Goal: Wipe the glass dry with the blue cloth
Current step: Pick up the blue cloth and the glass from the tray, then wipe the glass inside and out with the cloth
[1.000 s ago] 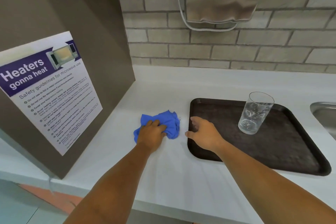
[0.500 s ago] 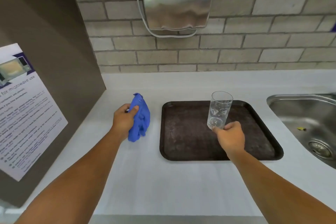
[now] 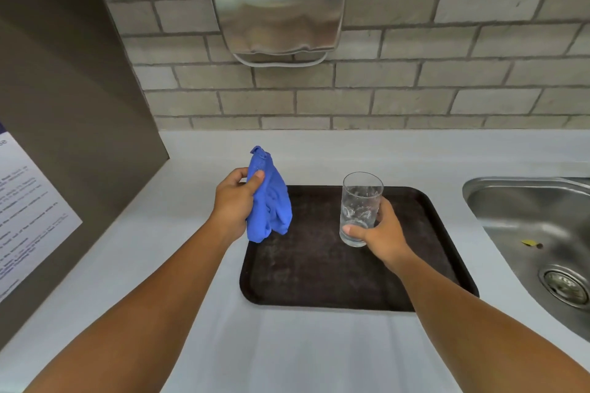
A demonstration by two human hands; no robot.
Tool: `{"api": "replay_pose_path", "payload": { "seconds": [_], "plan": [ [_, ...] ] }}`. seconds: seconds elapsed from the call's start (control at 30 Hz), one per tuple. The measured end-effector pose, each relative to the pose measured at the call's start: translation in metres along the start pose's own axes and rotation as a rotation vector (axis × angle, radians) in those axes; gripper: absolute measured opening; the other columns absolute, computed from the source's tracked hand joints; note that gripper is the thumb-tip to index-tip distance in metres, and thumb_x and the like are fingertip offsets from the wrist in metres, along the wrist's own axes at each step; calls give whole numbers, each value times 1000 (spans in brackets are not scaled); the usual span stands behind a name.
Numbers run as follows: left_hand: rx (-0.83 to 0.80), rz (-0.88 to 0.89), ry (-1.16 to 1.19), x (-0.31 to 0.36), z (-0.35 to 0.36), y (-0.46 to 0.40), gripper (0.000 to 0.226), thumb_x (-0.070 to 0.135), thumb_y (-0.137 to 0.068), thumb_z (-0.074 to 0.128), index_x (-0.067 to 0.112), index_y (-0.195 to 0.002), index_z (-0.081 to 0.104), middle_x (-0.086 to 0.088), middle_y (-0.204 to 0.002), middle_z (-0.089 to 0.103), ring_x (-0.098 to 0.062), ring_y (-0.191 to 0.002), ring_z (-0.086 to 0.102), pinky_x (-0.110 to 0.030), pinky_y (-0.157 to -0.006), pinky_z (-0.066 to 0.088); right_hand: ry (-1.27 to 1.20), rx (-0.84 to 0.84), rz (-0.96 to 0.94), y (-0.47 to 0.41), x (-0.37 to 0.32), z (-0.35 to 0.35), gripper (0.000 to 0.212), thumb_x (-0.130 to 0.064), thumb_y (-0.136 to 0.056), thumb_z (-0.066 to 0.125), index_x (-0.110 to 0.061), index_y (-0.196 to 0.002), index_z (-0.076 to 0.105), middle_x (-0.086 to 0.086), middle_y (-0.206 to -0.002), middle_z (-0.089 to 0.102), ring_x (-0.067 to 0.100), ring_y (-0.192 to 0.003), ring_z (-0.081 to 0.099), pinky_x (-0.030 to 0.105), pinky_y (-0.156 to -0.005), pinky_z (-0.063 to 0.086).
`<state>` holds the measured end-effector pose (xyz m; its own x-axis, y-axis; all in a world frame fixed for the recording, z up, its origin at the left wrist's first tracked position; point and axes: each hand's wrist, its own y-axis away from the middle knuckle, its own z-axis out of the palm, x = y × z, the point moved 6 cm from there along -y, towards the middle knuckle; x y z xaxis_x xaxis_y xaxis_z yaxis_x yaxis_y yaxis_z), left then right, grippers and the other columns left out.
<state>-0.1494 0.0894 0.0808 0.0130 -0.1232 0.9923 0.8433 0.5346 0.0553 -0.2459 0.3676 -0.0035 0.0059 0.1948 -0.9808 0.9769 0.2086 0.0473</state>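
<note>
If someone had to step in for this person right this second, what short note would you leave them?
Left hand: shut on the blue cloth, which hangs bunched above the left edge of the tray.
Right hand: gripping the glass near its base, upright, over the tray; whether it is lifted or resting there is unclear. Droplets show inside it.
Done: both things picked up.
Left: cloth and glass are apart, so no wiping yet. Bring them together and dry the glass inside and out.
</note>
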Motion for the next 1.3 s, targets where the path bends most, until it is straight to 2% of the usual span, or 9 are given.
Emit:
{"api": "replay_pose_path", "payload": {
  "seconds": [0.3, 0.47, 0.73, 0.83, 0.93, 1.03, 1.1, 1.17, 1.3],
  "plan": [
    [-8, -47, 7, -14, 31, 10, 26, 33, -84, 71, 13, -99, 63, -15, -99, 73, -29, -87, 72, -43, -78, 58, -15, -70, -7, -13, -3, -3, 62, -5, -61, 92, -23, -114, 63, -1, -104, 74, 15, -94, 72, 30, -80, 57],
    [-49, -14, 4, -7, 52, 20, 26, 31, -82, 73, 19, -101, 59, -21, -101, 71, -35, -88, 70, -49, -80, 58, -195, -139, 30, -7, -30, 4, 46, 1, -66, 87, -21, -102, 69, -1, -94, 76, 6, -78, 74, 15, -61, 55],
    [-137, 165, 48, 42, 83, 35, 23, 30, -77, 76, 28, -99, 69, -9, -93, 74, -29, -80, 72, -34, -64, 57, -464, -221, 97, 17, -89, 18, 51, -16, -83, 77, -6, -128, 55, 16, -119, 72, 33, -104, 72, 49, -94, 56],
    [-158, 257, 30, 65, 89, 41, 19, 29, -78, 74, 32, -97, 74, -1, -91, 75, -21, -79, 72, -29, -67, 57, -568, -227, 105, 24, -105, 19, 39, -21, -86, 74, -9, -118, 56, 13, -106, 73, 33, -99, 70, 55, -98, 52],
    [-165, 294, 21, 80, 94, 47, 20, 32, -82, 71, 34, -102, 74, 2, -97, 75, -13, -79, 72, -22, -66, 57, -681, -274, 123, 31, -117, 27, 31, -24, -87, 72, -13, -111, 56, 18, -117, 66, 45, -116, 63, 65, -108, 42],
    [-125, 312, -9, 89, 95, 50, 10, 37, -87, 65, 39, -86, 75, -1, -101, 69, -3, -73, 68, -12, -60, 51, -787, -308, 141, 39, -128, 38, 27, -23, -89, 68, -12, -111, 56, 20, -119, 63, 42, -112, 62, 62, -107, 45],
    [-91, 309, -57, 88, 94, 51, 25, 43, -89, 61, 29, -72, 73, -4, -97, 66, -3, -72, 65, -12, -62, 50, -817, -323, 127, 44, -134, 44, 24, -25, -91, 66, -12, -110, 59, 15, -109, 70, 35, -99, 68, 54, -95, 52],
    [-85, 299, -29, 84, 92, 52, 22, 43, -88, 62, 28, -75, 73, -2, -96, 67, -4, -76, 66, -13, -65, 51, -827, -329, 106, 48, -136, 49, 25, -27, -93, 63, -10, -112, 63, 11, -99, 73, 30, -89, 70, 49, -88, 53],
    [-110, 316, 35, 82, 89, 54, 8, 35, -81, 72, 31, -88, 73, -2, -92, 70, -12, -81, 66, -19, -69, 53, -806, -291, 71, 53, -137, 55, 41, -30, -92, 63, -7, -126, 62, 11, -104, 74, 32, -96, 69, 50, -89, 54]
  ]
}}
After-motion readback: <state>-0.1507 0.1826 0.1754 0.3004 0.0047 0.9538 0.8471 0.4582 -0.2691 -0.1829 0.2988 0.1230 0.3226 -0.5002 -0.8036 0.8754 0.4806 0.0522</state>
